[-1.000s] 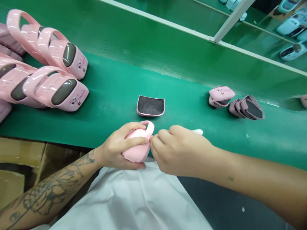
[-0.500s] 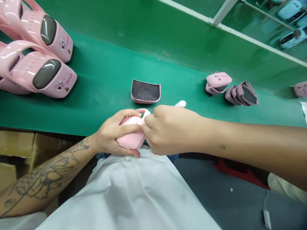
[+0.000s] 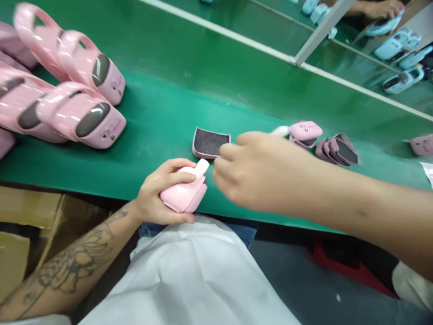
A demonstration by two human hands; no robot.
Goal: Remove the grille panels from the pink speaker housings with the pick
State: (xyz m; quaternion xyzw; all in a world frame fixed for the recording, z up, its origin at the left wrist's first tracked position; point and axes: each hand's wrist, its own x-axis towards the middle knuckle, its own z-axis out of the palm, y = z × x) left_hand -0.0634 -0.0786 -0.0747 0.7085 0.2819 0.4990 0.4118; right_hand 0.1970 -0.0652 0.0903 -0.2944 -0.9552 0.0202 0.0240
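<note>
Bright, even lighting from overhead is recorded. Motion blur is observed on the right fingers (image 3: 226,155). Glare is noted on the pink slippers (image 3: 57,108) left of the fingers, with soft shadows beneath them on the green counter (image 3: 152,135). Wide-angle curvature is present toward the frame edges.

Slippers (image 3: 79,115) sit left of soles (image 3: 210,142) on the belt (image 3: 149,158).

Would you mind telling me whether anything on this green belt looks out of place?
The pink slipper in the left hand looks squeezed out of shape, unlike the full-shaped pink slippers lying on the belt.
</note>
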